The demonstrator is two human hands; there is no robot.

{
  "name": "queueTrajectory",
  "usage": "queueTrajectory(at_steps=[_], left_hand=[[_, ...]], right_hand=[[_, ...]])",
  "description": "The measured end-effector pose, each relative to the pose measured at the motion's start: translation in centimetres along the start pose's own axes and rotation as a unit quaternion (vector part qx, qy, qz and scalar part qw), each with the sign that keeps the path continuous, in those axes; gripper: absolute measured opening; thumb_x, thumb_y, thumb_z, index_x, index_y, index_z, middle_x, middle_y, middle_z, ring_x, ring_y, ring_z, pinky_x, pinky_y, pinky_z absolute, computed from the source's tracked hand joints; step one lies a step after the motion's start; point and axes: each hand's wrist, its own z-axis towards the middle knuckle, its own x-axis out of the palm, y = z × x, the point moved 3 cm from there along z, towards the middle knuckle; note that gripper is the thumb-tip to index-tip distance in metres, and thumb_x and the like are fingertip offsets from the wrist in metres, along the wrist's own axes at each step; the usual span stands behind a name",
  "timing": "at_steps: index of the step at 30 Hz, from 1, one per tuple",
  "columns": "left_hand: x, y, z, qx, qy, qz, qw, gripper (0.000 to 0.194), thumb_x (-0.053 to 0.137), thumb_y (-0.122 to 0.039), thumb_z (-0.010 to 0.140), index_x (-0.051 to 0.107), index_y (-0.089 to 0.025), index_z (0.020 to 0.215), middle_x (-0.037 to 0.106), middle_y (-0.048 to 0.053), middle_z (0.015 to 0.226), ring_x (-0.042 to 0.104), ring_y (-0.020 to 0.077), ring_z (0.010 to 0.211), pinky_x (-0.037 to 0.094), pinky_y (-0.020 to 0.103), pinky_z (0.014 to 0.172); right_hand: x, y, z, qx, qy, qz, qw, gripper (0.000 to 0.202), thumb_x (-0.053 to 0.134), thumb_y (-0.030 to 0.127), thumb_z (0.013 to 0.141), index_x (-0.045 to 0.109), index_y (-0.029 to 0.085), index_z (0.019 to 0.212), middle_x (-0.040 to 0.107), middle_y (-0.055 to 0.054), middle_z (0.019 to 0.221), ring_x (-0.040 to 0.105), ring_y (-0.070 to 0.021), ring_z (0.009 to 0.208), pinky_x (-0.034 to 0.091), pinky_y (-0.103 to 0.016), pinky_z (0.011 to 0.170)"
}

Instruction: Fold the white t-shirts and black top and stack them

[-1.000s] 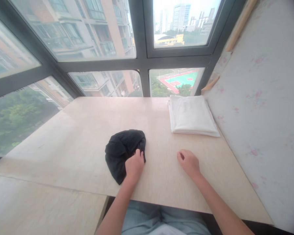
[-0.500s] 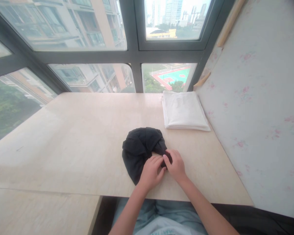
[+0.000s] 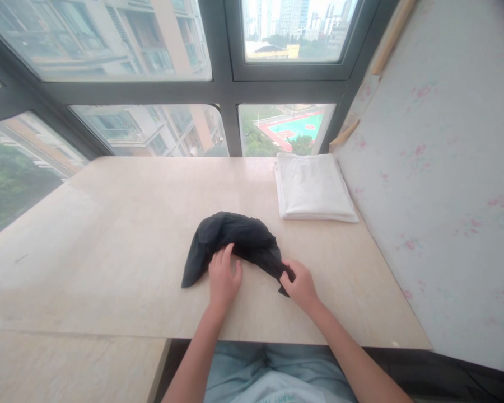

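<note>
A crumpled black cloth [image 3: 235,238] lies on the pale wooden table [image 3: 121,240] in front of me. My left hand [image 3: 223,277] rests on the cloth's near edge with its fingers on the fabric. My right hand [image 3: 301,285] pinches the cloth's right corner between thumb and fingers. The cloth is stretched into an arc between both hands.
A folded white cloth [image 3: 313,187] lies at the table's far right, against a floral-papered wall [image 3: 441,168]. Large windows [image 3: 218,67] run along the table's far and left sides. A lower pale surface [image 3: 67,364] adjoins at the near left.
The hands, together at the cloth's right side before, have drawn apart. The black bundle has spread from a rounded lump into a wider arc.
</note>
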Motion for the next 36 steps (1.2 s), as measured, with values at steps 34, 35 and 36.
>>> queueTrajectory(at_steps=[34, 35, 36], left_hand=[[-13.5, 0.8, 5.4, -0.206, -0.112, -0.194, 0.952, 0.042, 0.049, -0.05, 0.095, 0.049, -0.018, 0.067, 0.042, -0.004, 0.062, 0.042, 0.011, 0.06, 0.035, 0.024, 0.055], [-14.1, 0.7, 5.1, -0.209, -0.133, -0.191, 0.95, 0.044, 0.05, -0.051, 0.094, 0.047, -0.018, 0.065, 0.041, -0.004, 0.061, 0.04, 0.0108, 0.06, 0.034, 0.024, 0.056], [-14.4, 0.6, 4.8, -0.209, -0.147, -0.187, 0.948, 0.044, 0.051, -0.051, 0.093, 0.046, -0.018, 0.065, 0.04, -0.004, 0.061, 0.04, 0.0109, 0.06, 0.034, 0.024, 0.056]], right_hand=[[-2.8, -0.8, 1.3, 0.273, 0.106, 0.456, 0.84, 0.041, 0.066, 0.047, 0.082, 0.057, 0.02, 0.111, 0.071, -0.011, 0.11, 0.07, -0.0243, 0.096, 0.056, -0.037, 0.08], [-2.9, -1.1, 1.2, 0.278, 0.097, 0.483, 0.825, 0.041, 0.066, 0.047, 0.083, 0.057, 0.021, 0.113, 0.07, -0.011, 0.114, 0.069, -0.0253, 0.1, 0.056, -0.039, 0.083], [-3.0, -1.4, 1.0, 0.282, 0.083, 0.507, 0.81, 0.04, 0.065, 0.046, 0.084, 0.057, 0.022, 0.115, 0.069, -0.011, 0.116, 0.069, -0.026, 0.103, 0.056, -0.041, 0.085]])
